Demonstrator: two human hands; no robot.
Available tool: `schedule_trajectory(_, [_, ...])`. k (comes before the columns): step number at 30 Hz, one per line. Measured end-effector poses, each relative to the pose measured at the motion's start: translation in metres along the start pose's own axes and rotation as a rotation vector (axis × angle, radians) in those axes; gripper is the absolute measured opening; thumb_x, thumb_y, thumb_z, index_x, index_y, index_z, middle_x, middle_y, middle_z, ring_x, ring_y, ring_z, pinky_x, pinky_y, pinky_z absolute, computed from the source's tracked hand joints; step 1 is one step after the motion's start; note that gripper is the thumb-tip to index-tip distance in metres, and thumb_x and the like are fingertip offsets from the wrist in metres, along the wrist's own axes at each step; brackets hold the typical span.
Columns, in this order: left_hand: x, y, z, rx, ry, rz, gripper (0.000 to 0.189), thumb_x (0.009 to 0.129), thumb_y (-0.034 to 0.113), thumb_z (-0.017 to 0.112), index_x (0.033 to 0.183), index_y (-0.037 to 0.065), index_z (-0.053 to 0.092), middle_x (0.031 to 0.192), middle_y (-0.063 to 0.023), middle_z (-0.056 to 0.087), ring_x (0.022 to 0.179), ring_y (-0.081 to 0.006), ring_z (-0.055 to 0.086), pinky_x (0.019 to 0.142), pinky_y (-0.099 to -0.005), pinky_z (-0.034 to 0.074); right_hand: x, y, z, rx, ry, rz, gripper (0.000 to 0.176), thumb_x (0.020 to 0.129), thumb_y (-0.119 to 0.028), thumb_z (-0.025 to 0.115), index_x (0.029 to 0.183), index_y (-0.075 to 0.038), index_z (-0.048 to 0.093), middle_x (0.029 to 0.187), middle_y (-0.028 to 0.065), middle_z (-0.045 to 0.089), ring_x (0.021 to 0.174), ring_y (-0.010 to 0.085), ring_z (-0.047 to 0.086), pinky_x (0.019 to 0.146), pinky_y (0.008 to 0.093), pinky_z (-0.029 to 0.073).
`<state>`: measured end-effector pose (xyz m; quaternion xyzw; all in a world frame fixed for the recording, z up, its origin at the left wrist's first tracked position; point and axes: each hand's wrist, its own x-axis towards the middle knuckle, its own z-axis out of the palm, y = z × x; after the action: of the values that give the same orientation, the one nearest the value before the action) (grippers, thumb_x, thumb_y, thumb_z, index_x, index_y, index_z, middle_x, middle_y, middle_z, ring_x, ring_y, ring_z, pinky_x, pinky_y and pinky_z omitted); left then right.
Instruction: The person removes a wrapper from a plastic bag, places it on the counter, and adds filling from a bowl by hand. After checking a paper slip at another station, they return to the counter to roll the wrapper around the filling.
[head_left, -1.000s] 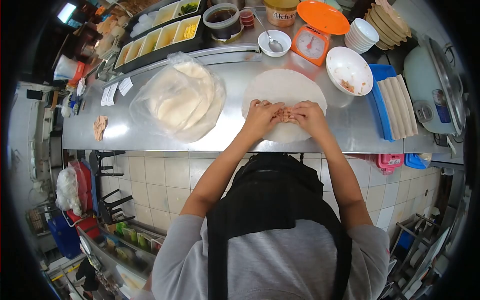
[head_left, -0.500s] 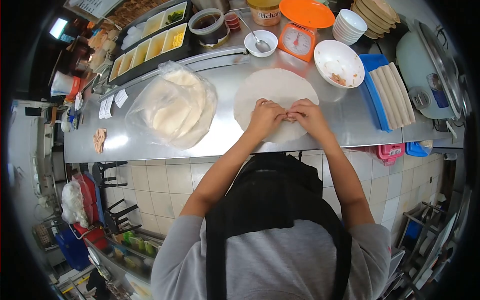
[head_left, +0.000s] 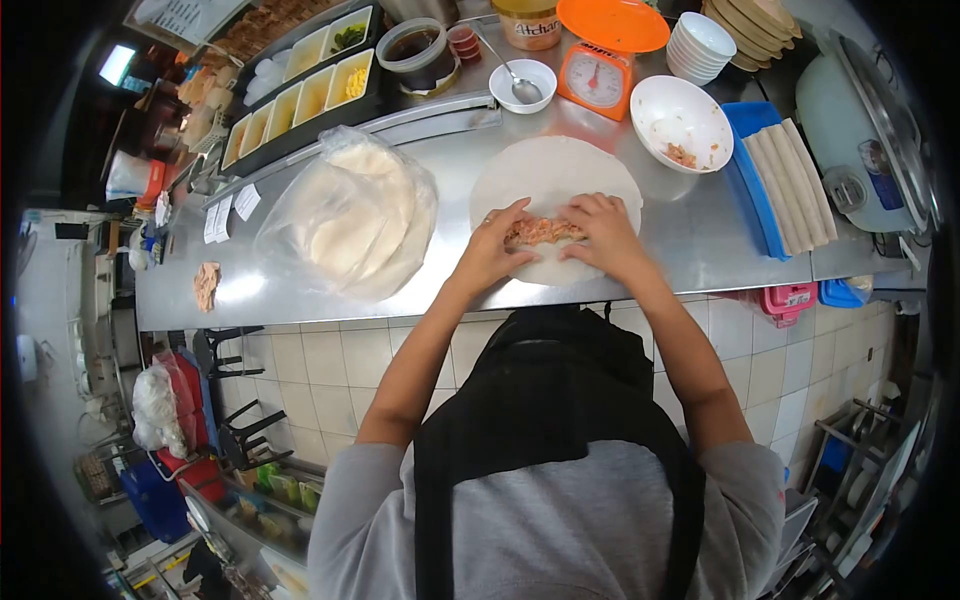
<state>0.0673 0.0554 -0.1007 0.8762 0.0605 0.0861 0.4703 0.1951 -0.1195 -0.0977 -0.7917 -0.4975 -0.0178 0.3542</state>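
A round, pale wrapper (head_left: 560,165) lies flat on the steel counter in front of me. Across its middle runs a strip of reddish minced filling (head_left: 544,231). At the left end of the filling is my left hand (head_left: 492,247), thumb and fingers apart and curved around that end. My right hand (head_left: 607,238) rests at the other end, its fingers spread over the wrapper and touching the filling's edge. Left of the wrapper, a clear plastic bag (head_left: 350,215) holds a stack of similar round wrappers.
A white bowl with filling scraps (head_left: 682,125), an orange scale (head_left: 596,80) and a small bowl with a spoon (head_left: 522,87) stand behind the wrapper. Pale rolls (head_left: 790,185) lie in a blue tray (head_left: 752,180) at the right. Ingredient containers (head_left: 300,100) stand back left.
My hands have moved apart from the middle of the wrapper to the two ends of the filling. The filling now shows between them, and the fingers have opened.
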Motion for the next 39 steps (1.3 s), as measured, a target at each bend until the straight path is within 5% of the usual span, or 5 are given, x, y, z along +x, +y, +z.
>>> schedule_trajectory(14, [0.0, -0.013, -0.013, -0.112, -0.052, -0.082, 0.062, 0.07, 0.004, 0.071, 0.128, 0.009, 0.049, 0.106, -0.0143, 0.061, 0.098, -0.0279, 0.058, 0.086, -0.0369, 0.046, 0.02, -0.016, 0.023, -0.083, -0.224, 0.048, 0.019, 0.071, -0.024, 0.068, 0.087, -0.015, 0.067, 0.083, 0.0002, 0.06, 0.085, 0.0177, 0.056, 0.086, 0.0408, 0.033])
schedule_trajectory(16, [-0.005, -0.008, -0.014, -0.02, 0.198, 0.151, 0.049, 0.072, 0.006, 0.07, 0.119, 0.007, 0.057, 0.106, -0.0124, 0.062, 0.094, -0.0278, 0.06, 0.085, -0.0356, 0.047, 0.017, -0.013, 0.014, 0.002, -0.17, 0.066, 0.018, 0.071, -0.023, 0.068, 0.087, -0.016, 0.068, 0.083, -0.0001, 0.061, 0.083, 0.0173, 0.056, 0.085, 0.0403, 0.033])
schedule_trajectory(19, [-0.003, -0.008, -0.015, 0.057, 0.065, 0.236, 0.036, 0.072, 0.007, 0.069, 0.107, 0.006, 0.064, 0.106, -0.0106, 0.064, 0.095, -0.0269, 0.06, 0.085, -0.0345, 0.046, 0.014, -0.008, 0.024, 0.041, -0.13, 0.062, 0.021, 0.07, -0.023, 0.069, 0.09, -0.016, 0.068, 0.082, -0.0003, 0.062, 0.081, 0.0171, 0.057, 0.085, 0.0403, 0.034])
schedule_trajectory(28, [-0.002, -0.002, -0.016, -0.145, 0.243, 0.021, 0.014, 0.074, 0.008, 0.07, 0.086, 0.001, 0.07, 0.098, -0.0119, 0.066, 0.088, -0.0247, 0.063, 0.079, -0.0317, 0.049, 0.024, -0.017, 0.008, 0.107, -0.107, 0.071, 0.031, 0.063, -0.026, 0.076, 0.09, -0.013, 0.068, 0.078, 0.0041, 0.062, 0.08, 0.0215, 0.058, 0.082, 0.038, 0.038])
schedule_trajectory(39, [0.004, -0.002, -0.004, 0.162, 0.144, 0.176, 0.057, 0.067, 0.015, 0.075, 0.12, 0.006, 0.055, 0.103, -0.0133, 0.064, 0.091, -0.031, 0.059, 0.09, -0.0371, 0.041, 0.02, -0.011, 0.004, -0.006, -0.047, 0.043, 0.01, 0.069, -0.021, 0.071, 0.072, -0.012, 0.068, 0.074, 0.0004, 0.06, 0.079, 0.0206, 0.054, 0.083, 0.0401, 0.035])
